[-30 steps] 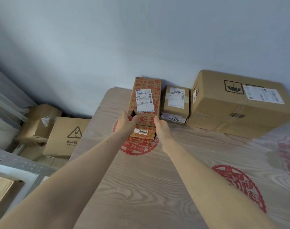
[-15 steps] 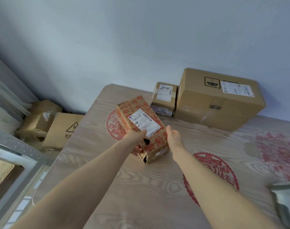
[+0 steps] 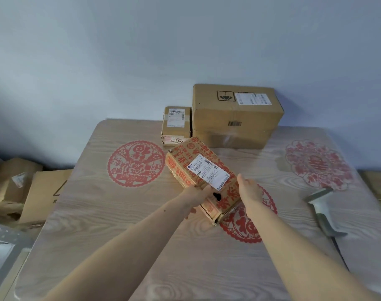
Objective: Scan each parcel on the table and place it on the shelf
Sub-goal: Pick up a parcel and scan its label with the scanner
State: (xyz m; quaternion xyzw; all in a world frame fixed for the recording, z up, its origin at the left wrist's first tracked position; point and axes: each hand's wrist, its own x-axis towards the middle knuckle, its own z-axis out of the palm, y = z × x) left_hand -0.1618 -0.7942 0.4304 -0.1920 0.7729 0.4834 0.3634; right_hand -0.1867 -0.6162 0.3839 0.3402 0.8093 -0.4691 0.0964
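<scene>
your left hand [image 3: 197, 195] curls under and grips the red-printed parcel [image 3: 203, 175]; your right hand [image 3: 249, 189] has come off its side, fingers straight and together, just beside it. parcel: tilted above the table [image 3: 120, 213], label up, now nearer you than before. scanner [image 3: 322, 208]: newly in view, right. small box [image 3: 176, 124], large box [image 3: 235, 115]: unmoved at the wall.
</scene>
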